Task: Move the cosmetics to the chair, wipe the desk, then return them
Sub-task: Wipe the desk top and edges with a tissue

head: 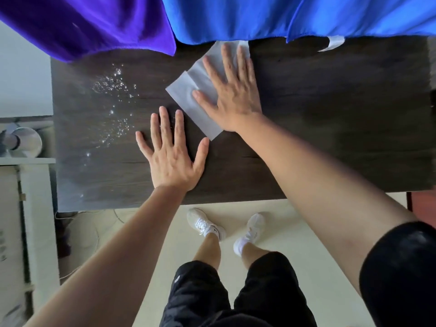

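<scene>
Desk (330, 114): no cosmetics on it, so the first step looks done.
Cosmetics: not in view, nor is the chair; I cannot tell where they lie.
Wipe (181, 100): flat on the desk, running from the middle to the far edge.
Right hand (233, 95): fingers straight and spread, pressing the wipe down; it grips nothing.
Left hand (172, 156): flat, fingers spread, on bare desk just beside the wipe's near corner; it holds nothing.
Droplets (111, 83): scattered toward the left edge, not yet wiped.
Cloths: purple cloth (94, 24) and blue cloth (259, 17) hang over the far edge.
Stage: wiping is likely under way; the wet left part and returning the cosmetics are left.
</scene>
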Motion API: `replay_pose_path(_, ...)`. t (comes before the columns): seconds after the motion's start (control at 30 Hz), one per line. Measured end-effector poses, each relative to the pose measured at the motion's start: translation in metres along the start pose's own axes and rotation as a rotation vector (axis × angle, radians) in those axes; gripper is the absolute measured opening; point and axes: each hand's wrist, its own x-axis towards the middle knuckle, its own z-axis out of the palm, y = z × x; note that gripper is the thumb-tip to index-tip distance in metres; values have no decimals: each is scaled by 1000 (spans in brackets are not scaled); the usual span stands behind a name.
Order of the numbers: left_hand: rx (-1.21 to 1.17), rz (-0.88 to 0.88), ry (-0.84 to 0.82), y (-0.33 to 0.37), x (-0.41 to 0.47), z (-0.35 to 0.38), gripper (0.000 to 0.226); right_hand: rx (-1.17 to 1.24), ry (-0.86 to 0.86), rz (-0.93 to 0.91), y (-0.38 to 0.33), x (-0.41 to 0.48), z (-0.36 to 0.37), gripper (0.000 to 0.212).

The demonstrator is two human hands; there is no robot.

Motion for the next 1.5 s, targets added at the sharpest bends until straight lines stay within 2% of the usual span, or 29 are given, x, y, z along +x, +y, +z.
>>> replay_pose_path(0.07,2,-5,9,-1,1,0,81,3,-9,-24,-5,2,0,79)
replay_pose_path(0.2,-9,-8,10,-1,1,-2,83,-19,-75,-330,6,-26,-3,71)
replay_pose_path(0.27,-4,-12,14,0,1,-3,84,-30,-82,-379,31,-49,0,72)
replay_pose_path(0.33,4,-18,16,1,1,-4,84,6,-64,-267,66,-63,-1,76)
replay_pose_path(0.47,11,-25,18,4,1,-2,84,36,-66,167,128,-45,-19,83)
replay_pose_path(0.53,13,-24,25,4,0,-1,84,72,-46,330,127,-23,-24,84)
replay_pose_path(0.6,22,-28,27,4,2,-1,84,101,-1,382,106,-8,-23,84)
replay_pose_path(0.63,27,-28,25,4,2,-1,84,88,21,337,91,-5,-21,82)
replay_pose_path(0.7,25,-28,28,3,2,-1,84,45,36,127,61,-7,-11,78)
replay_pose_path(0.83,11,-35,40,3,2,-1,83,39,-3,-210,33,-38,1,73)
replay_pose_path(0.93,9,-37,40,3,1,-1,82,25,-44,-395,51,-91,9,70)
replay_pose_path(1.0,13,-41,45,4,1,-1,82,4,-69,-431,86,-117,10,72)
replay_pose_path(1.07,18,-44,47,5,2,-1,83,20,-51,-308,127,-120,6,77)
replay_pose_path(1.17,26,-49,49,5,1,0,83,22,0,37,173,-97,-1,82)
replay_pose_path(1.3,30,-40,45,5,2,1,82,74,78,372,152,-72,0,82)
replay_pose_path(1.4,28,-53,34,3,-1,1,83,118,156,394,92,-93,14,77)
replay_pose_path(1.5,7,-50,32,4,-1,-1,82,144,212,216,41,-140,28,71)
